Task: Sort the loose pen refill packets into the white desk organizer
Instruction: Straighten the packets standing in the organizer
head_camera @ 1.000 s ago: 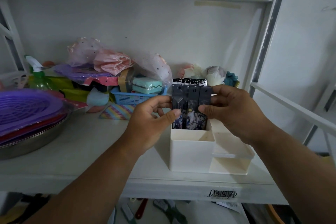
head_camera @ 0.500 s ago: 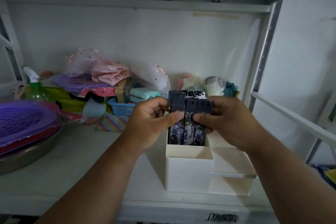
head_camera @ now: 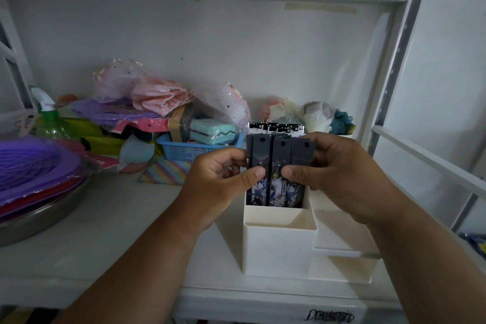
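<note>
Both the left hand [head_camera: 221, 179] and right hand [head_camera: 334, 173] pinch the dark, flat pen refill packets [head_camera: 278, 166], half-lowered into the white plastic desk organizer's [head_camera: 278, 247] rear compartment; uneven pressure could snag one packet on the rim.

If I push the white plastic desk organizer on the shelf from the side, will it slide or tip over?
The white plastic desk organizer would probably slide rather than tip: its base looks wide, with low drawers joined at its right. It seems light, since the front compartment looks empty. The dark pen refill packets standing tall in the back compartment, held by the left hand and right hand, may lean.
</note>
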